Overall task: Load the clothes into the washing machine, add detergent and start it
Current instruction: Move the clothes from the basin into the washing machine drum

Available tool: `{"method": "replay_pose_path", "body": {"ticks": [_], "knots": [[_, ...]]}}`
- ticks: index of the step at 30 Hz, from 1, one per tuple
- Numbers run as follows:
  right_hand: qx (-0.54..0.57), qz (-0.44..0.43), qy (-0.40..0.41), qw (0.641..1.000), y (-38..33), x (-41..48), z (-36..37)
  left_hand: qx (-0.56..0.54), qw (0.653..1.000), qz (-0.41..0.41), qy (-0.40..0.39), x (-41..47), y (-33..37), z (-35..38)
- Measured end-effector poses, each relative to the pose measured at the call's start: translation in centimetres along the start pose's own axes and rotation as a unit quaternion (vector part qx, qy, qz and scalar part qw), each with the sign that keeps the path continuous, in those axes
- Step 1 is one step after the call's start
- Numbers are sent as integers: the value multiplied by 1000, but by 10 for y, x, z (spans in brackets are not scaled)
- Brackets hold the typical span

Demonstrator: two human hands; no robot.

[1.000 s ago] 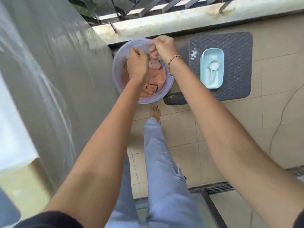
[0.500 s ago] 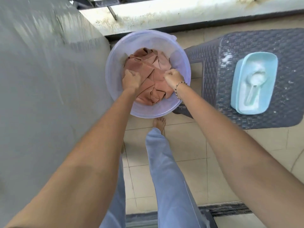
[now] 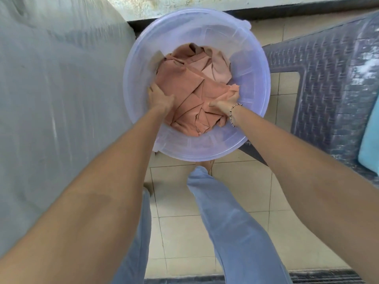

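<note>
A pale purple translucent basin [image 3: 256, 64] stands on the tiled floor and holds a crumpled heap of salmon-pink clothes [image 3: 190, 87]. Both my hands are down inside it. My left hand [image 3: 160, 97] presses against the left side of the heap, fingers tucked under the cloth. My right hand [image 3: 225, 101], with a beaded bracelet at the wrist, grips a fold at the heap's right edge. The grey plastic-covered washing machine [image 3: 61, 89] fills the left side of the view.
A dark woven plastic stool [image 3: 328, 89] stands right of the basin, with the edge of a light blue detergent tub [image 3: 369, 144] on it. A concrete ledge [image 3: 174, 5] runs behind. My legs in light blue trousers [image 3: 225, 222] stand on the tiles.
My head has dropped closer to the basin. Both hands went from its far rim down into the clothes and spread to the heap's two sides, taking hold of the cloth.
</note>
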State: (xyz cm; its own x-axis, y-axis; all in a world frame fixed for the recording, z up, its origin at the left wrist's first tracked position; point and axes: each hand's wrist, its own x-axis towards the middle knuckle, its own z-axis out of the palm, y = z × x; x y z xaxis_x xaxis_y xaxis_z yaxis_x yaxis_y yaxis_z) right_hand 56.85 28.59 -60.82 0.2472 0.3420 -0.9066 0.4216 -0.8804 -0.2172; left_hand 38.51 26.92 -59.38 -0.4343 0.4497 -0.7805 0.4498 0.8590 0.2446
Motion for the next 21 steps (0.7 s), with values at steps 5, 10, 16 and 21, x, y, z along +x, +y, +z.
{"method": "replay_pose_path", "body": {"ticks": [5, 10, 16, 21], "knots": [[40, 0, -8, 999, 5, 34, 11, -30, 997, 65, 2, 37, -1, 16], [17, -20, 10, 1000, 0, 44, 18, 0, 998, 60, -24, 35, 8, 30], [-30, -117, -71, 990, -40, 5, 17, -58, 995, 83, 11, -24, 26, 43], [-28, -132, -113, 984, -41, -5, 18, -190, 971, 98, -108, -82, 10, 46]]}}
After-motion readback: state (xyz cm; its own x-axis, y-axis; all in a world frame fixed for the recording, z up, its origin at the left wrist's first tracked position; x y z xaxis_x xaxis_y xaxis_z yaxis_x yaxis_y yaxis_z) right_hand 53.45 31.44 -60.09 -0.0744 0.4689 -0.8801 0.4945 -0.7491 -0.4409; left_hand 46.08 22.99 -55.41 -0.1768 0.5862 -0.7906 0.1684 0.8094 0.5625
